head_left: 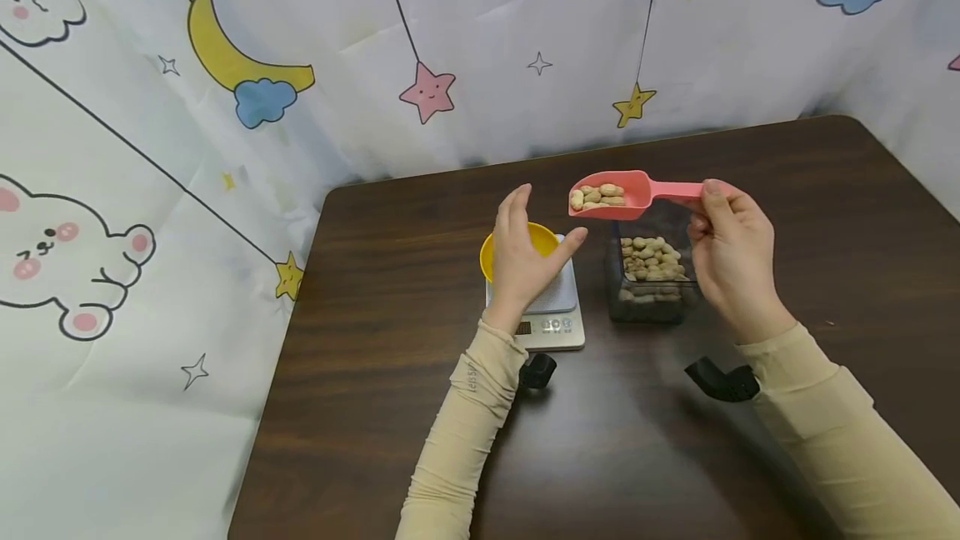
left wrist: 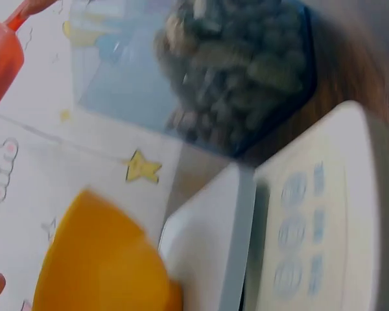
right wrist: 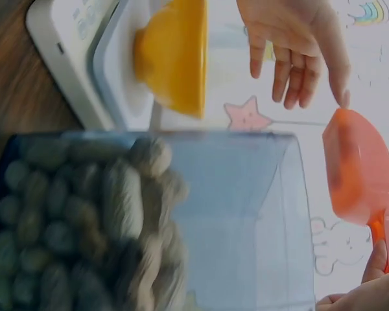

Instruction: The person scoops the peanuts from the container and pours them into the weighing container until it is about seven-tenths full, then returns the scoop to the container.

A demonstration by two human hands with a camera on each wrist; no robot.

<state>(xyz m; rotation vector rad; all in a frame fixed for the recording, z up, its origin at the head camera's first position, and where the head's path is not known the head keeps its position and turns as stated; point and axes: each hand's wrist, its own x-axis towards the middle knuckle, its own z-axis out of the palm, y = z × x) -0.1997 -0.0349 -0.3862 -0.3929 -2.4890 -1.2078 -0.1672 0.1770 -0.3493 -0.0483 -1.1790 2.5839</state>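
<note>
My right hand grips the handle of a pink scoop, which carries several unshelled peanuts above the back of a clear bin. My left hand is raised over the scale, its fingers straight and thumb spread towards the scoop's tip, holding nothing. Below it a yellow bowl sits on the plate of a white kitchen scale; the left hand hides part of both in the head view. The clear bin holds a heap of peanuts and stands right of the scale.
The dark wooden table runs back to a white curtain printed with stars, clouds and bears. A small crumb lies on the tabletop at the right. Black wrist cameras hang under both forearms.
</note>
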